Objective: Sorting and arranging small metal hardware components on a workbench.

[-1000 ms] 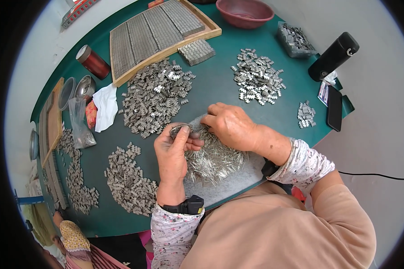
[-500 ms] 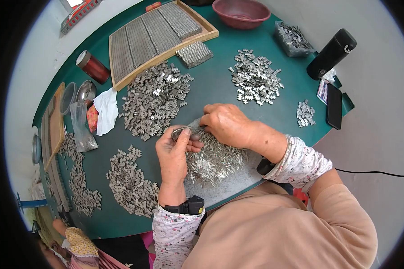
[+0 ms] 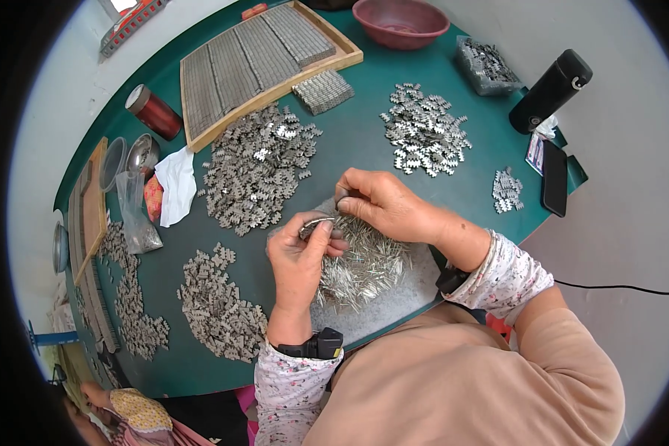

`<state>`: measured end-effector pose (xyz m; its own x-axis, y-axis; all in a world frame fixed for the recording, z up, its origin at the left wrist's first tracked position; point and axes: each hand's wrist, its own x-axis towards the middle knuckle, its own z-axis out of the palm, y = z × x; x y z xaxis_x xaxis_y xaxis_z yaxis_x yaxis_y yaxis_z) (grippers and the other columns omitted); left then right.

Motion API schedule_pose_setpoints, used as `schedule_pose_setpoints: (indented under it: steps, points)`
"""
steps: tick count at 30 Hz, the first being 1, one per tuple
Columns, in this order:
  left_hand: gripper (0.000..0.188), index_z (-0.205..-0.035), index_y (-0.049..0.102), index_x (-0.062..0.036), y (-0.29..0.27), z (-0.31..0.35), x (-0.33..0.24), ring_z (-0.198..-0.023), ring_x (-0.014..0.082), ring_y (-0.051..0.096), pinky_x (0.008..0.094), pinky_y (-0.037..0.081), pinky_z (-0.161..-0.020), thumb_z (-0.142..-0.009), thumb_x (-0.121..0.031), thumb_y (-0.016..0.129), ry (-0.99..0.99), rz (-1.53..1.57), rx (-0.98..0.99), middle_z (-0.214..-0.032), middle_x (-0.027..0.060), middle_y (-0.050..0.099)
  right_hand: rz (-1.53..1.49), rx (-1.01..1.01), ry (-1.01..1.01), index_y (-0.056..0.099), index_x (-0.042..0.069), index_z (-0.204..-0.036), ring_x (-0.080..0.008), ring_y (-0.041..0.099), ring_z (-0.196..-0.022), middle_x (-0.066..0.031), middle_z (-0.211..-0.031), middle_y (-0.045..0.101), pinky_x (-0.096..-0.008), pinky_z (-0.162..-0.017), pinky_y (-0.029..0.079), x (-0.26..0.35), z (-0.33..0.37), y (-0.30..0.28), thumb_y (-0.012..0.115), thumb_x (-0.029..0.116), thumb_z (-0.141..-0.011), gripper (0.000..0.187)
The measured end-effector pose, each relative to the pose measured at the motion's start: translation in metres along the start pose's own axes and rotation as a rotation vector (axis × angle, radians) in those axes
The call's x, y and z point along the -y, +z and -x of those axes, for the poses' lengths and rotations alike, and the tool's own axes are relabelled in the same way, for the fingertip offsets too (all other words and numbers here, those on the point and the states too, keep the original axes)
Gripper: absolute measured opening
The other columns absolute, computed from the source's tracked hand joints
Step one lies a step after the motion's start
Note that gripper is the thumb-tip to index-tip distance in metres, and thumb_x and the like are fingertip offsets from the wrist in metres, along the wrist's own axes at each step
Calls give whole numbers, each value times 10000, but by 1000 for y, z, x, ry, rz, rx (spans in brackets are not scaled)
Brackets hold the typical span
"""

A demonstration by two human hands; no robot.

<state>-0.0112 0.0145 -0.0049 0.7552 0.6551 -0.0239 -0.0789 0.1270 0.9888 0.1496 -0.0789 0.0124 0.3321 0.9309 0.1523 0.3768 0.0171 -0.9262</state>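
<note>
My left hand is closed, pinching a short curved row of metal link pieces between thumb and fingers. Beside it, my right hand has its thumb and fingertips pressed together; whatever lies in that pinch is too small to make out. Both hands hover over a heap of thin silvery metal pins, which rests on a grey felt-like mat at the table edge. Just beyond my left hand spreads a big pile of zigzag-edged metal pieces.
More zigzag pieces lie in piles at near left and far right. A wooden tray of packed metal rows, a maroon basin, a black bottle and a phone stand around. Another person's sleeve shows at lower left.
My left hand has shifted slightly right, bringing the metal row into clearer view. My right hand has turned a little, and its pinching thumb now shows.
</note>
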Motion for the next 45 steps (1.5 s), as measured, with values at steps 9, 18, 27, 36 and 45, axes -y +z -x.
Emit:
schedule_pose_setpoints:
  steps: [9,18,27,36,45]
  points:
    - [113,-984,638,47,2,2,2,-680,161,683,248,566,-599,-933,-43,592,31,13,47,-809,116,675,-182,-20,-9,561,-39,-977,-173,632,-789,-133,-831,652,-330,-706,506,-9,6,11,587,89,-919,143]
    - [101,-967,639,47,3,3,3,-669,142,669,239,554,-594,-927,-35,596,36,8,57,-802,98,668,-146,-32,17,559,-40,-954,-232,657,-793,-159,-831,656,-355,-696,509,-6,9,10,603,90,-902,147]
    - [92,-959,649,52,3,6,2,-642,116,645,230,531,-576,-922,-9,592,70,-52,73,-796,73,662,329,-116,-336,530,29,-1000,-334,606,-817,-143,-907,570,-408,-656,485,-1,20,15,678,42,-791,256]
    - [138,-995,653,70,6,6,-7,-561,93,546,202,429,-486,-911,-36,623,-159,343,64,-759,63,629,305,-222,-522,602,35,-1012,-285,604,-822,-116,-930,577,-370,-691,507,5,31,11,764,78,-717,339]
    - [225,-889,604,2,23,-8,-17,-525,71,436,194,281,-449,-967,-205,562,-399,372,132,-693,23,533,53,-193,-213,634,27,-1005,-267,628,-810,-113,-912,589,-344,-665,520,-5,37,-4,737,78,-775,256]
